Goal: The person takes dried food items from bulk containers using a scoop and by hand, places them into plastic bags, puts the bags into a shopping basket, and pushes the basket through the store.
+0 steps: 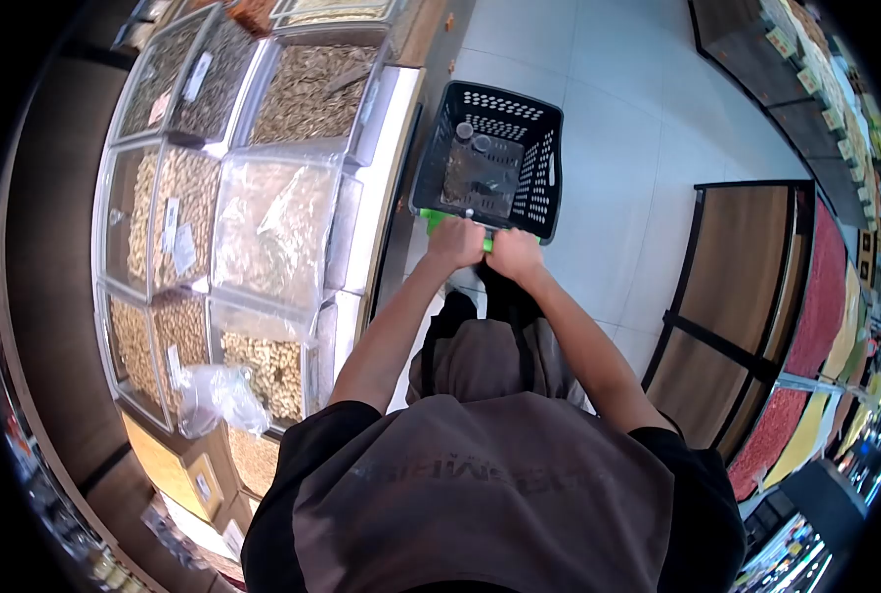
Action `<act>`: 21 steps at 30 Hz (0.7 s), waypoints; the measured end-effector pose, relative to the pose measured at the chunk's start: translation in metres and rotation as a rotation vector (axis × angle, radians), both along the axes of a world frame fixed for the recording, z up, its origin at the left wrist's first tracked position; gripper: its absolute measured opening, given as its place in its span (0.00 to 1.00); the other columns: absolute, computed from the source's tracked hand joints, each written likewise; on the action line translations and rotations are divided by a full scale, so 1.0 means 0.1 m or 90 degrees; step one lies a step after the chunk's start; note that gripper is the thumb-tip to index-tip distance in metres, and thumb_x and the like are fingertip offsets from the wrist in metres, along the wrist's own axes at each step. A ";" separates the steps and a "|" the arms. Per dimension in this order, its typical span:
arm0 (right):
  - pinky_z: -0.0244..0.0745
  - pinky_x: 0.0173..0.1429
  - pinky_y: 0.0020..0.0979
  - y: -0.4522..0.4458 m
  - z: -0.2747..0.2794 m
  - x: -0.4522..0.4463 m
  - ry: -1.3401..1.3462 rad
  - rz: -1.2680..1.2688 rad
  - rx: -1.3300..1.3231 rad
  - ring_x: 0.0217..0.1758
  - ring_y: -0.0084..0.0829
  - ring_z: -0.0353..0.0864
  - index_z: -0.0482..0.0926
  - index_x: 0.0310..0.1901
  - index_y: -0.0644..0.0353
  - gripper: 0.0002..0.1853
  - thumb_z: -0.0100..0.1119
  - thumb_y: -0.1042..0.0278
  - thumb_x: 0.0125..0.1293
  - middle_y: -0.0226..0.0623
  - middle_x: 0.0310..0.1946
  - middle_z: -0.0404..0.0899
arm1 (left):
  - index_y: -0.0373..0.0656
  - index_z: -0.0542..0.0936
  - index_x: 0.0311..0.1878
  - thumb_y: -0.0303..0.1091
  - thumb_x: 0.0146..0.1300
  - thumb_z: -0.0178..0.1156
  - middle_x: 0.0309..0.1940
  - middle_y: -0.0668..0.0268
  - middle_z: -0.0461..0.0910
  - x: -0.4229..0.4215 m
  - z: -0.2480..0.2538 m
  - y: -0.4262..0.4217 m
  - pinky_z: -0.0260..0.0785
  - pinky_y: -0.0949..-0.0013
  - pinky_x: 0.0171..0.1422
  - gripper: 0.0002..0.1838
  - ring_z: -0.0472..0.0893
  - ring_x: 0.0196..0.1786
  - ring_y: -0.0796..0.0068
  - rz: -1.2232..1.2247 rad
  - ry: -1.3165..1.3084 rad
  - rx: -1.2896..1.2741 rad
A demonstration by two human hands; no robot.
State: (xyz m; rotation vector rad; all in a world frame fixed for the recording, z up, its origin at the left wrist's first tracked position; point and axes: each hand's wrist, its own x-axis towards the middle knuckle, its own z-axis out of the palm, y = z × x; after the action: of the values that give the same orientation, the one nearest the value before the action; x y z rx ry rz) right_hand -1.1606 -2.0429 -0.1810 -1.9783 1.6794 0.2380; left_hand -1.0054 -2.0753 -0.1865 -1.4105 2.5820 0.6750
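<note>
Both my hands are wrapped side by side round the green handle [433,219] of a black shopping cart. My left hand [456,243] grips its left part, and my right hand [515,254] grips it just to the right. Ahead of them is the cart's black perforated basket [549,163]. A see-through item [480,178] seems to lie at its bottom, with two small round shapes at its far end; I cannot tell what it is.
Along the left run clear bins of dry goods, among them peanuts [188,208] and dark seeds [312,94]. Plastic bags [272,227] lie over some bins. Pale tiled floor [609,128] stretches ahead. A wooden display stand [737,306] with red grains [816,296] borders the right.
</note>
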 end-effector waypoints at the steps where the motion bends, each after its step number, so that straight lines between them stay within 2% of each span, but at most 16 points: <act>1: 0.83 0.46 0.47 -0.15 0.00 -0.03 0.001 -0.002 0.003 0.38 0.50 0.88 0.87 0.32 0.61 0.16 0.59 0.55 0.56 0.53 0.34 0.86 | 0.44 0.87 0.28 0.43 0.49 0.65 0.26 0.51 0.85 -0.04 -0.03 -0.15 0.79 0.52 0.42 0.12 0.87 0.34 0.51 -0.011 0.001 0.005; 5: 0.83 0.46 0.48 -0.73 0.03 -0.17 -0.029 -0.029 -0.018 0.38 0.51 0.88 0.87 0.32 0.61 0.15 0.60 0.57 0.55 0.53 0.33 0.86 | 0.45 0.86 0.27 0.41 0.50 0.63 0.28 0.50 0.85 -0.18 0.02 -0.72 0.78 0.51 0.41 0.11 0.86 0.34 0.50 -0.005 -0.013 0.006; 7: 0.83 0.47 0.47 -0.99 0.05 -0.23 -0.036 -0.049 -0.032 0.39 0.51 0.88 0.87 0.32 0.61 0.14 0.59 0.59 0.54 0.53 0.33 0.86 | 0.44 0.87 0.30 0.35 0.52 0.62 0.28 0.52 0.85 -0.21 -0.06 -0.96 0.78 0.50 0.41 0.08 0.87 0.35 0.50 0.013 0.047 -0.040; 8: 0.83 0.47 0.47 -1.11 0.05 -0.27 -0.045 -0.057 -0.010 0.39 0.50 0.88 0.87 0.32 0.60 0.13 0.59 0.60 0.55 0.52 0.33 0.86 | 0.45 0.86 0.32 0.34 0.51 0.64 0.32 0.55 0.85 -0.25 -0.10 -1.07 0.74 0.50 0.49 0.07 0.85 0.41 0.53 0.018 0.015 -0.022; 9: 0.83 0.47 0.46 -1.17 0.08 -0.31 -0.055 -0.064 0.010 0.40 0.50 0.88 0.87 0.33 0.60 0.13 0.59 0.61 0.55 0.52 0.34 0.87 | 0.45 0.86 0.32 0.34 0.51 0.64 0.32 0.55 0.85 -0.30 -0.02 -1.12 0.74 0.50 0.49 0.07 0.85 0.41 0.53 0.007 0.012 -0.035; 11: 0.83 0.47 0.46 -1.38 0.09 -0.36 -0.056 -0.070 0.025 0.40 0.48 0.89 0.87 0.34 0.60 0.13 0.58 0.61 0.56 0.51 0.34 0.87 | 0.47 0.85 0.33 0.36 0.51 0.66 0.37 0.58 0.85 -0.38 0.07 -1.23 0.68 0.53 0.59 0.07 0.82 0.49 0.57 0.075 0.043 -0.073; 12: 0.83 0.47 0.45 -1.46 0.09 -0.39 -0.055 -0.064 0.031 0.40 0.48 0.89 0.87 0.34 0.60 0.13 0.58 0.62 0.56 0.51 0.35 0.87 | 0.47 0.85 0.34 0.37 0.50 0.67 0.40 0.61 0.84 -0.41 0.09 -1.32 0.63 0.54 0.64 0.08 0.80 0.53 0.59 0.086 0.019 -0.027; 16: 0.84 0.46 0.44 -1.70 0.10 -0.52 -0.065 -0.056 0.010 0.40 0.46 0.89 0.87 0.32 0.60 0.12 0.59 0.63 0.56 0.49 0.34 0.87 | 0.46 0.86 0.35 0.39 0.49 0.68 0.38 0.59 0.85 -0.55 0.02 -1.63 0.70 0.52 0.59 0.11 0.81 0.51 0.56 0.074 0.023 -0.036; 18: 0.84 0.46 0.44 -1.81 0.13 -0.57 -0.071 -0.065 -0.007 0.39 0.46 0.89 0.87 0.31 0.60 0.11 0.59 0.64 0.56 0.49 0.34 0.87 | 0.46 0.87 0.36 0.39 0.47 0.68 0.40 0.58 0.86 -0.66 0.02 -1.83 0.70 0.55 0.60 0.12 0.81 0.53 0.56 0.075 -0.097 0.020; 21: 0.84 0.44 0.43 -1.98 0.10 -0.63 -0.078 -0.069 -0.025 0.37 0.46 0.89 0.87 0.29 0.59 0.09 0.61 0.64 0.53 0.48 0.31 0.87 | 0.46 0.87 0.36 0.38 0.46 0.68 0.40 0.55 0.86 -0.74 0.08 -2.10 0.71 0.59 0.60 0.12 0.81 0.55 0.56 0.056 -0.153 0.099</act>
State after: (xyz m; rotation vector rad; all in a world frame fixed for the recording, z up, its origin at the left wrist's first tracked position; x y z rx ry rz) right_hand -1.2240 -2.2407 -0.1709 -1.8830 1.7171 0.0453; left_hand -1.0791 -2.2848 -0.1787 -1.4639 2.2464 0.6568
